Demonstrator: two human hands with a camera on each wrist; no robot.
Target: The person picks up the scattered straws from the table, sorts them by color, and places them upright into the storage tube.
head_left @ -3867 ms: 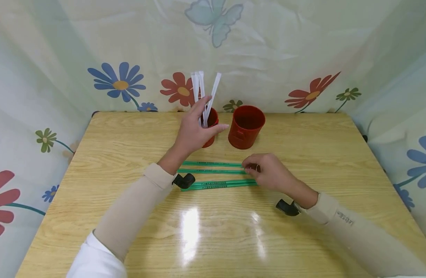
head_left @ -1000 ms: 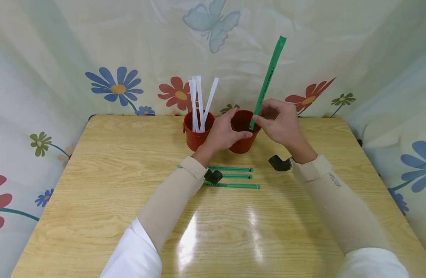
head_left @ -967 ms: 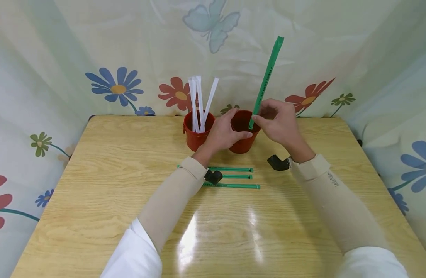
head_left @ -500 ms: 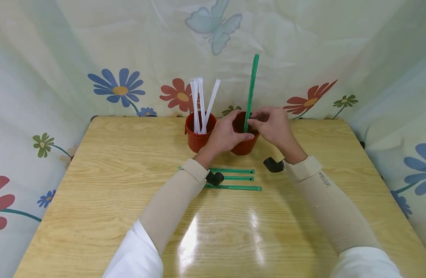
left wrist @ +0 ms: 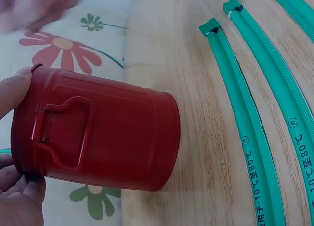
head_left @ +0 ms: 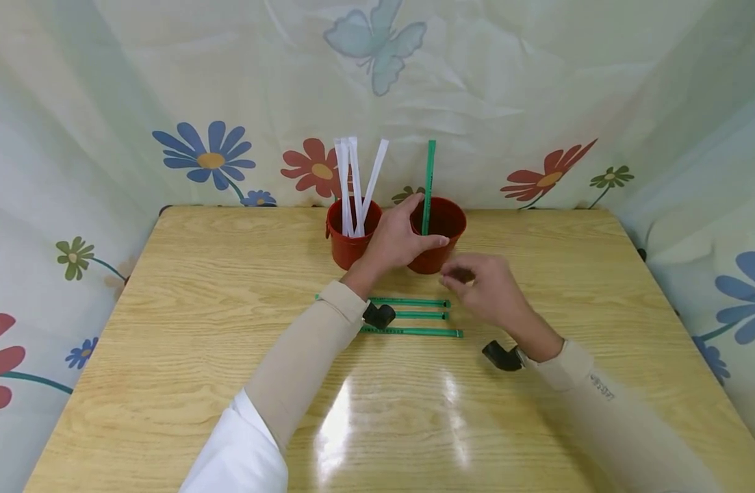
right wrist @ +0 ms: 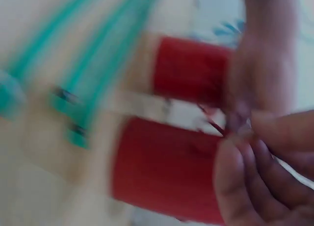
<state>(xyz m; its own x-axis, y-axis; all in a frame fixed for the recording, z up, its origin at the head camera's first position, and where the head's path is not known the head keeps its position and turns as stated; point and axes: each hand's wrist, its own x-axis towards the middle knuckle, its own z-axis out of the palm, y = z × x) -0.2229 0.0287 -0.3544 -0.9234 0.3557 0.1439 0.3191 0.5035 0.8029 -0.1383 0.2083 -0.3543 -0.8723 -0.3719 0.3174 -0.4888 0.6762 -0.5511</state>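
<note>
My left hand [head_left: 394, 236] grips the rim of the right-hand red metal pail [head_left: 431, 262], thumb in front and fingers behind. Inside that pail a green wrapped straw [head_left: 429, 178] stands almost upright. My right hand [head_left: 484, 287] is in front of the pail, its fingers loosely curled with nothing held. Several green straws [head_left: 414, 302] lie side by side on the table below the hands, partly hidden by my left wrist. The left wrist view shows the pail's wall [left wrist: 122, 133] with its small folded handle. The right wrist view is blurred.
A second red pail [head_left: 348, 252] stands close on the left, holding several white wrapped straws [head_left: 354, 181]. Behind the wooden table [head_left: 198, 308] hangs a flowered curtain [head_left: 476, 103]. A black wrist camera mount [head_left: 502, 356] sits on my right wrist.
My right hand lowered the green straw into the right pail, let go, and came back toward the table straws. My left hand, earlier by the left pail, now stays on the right pail.
</note>
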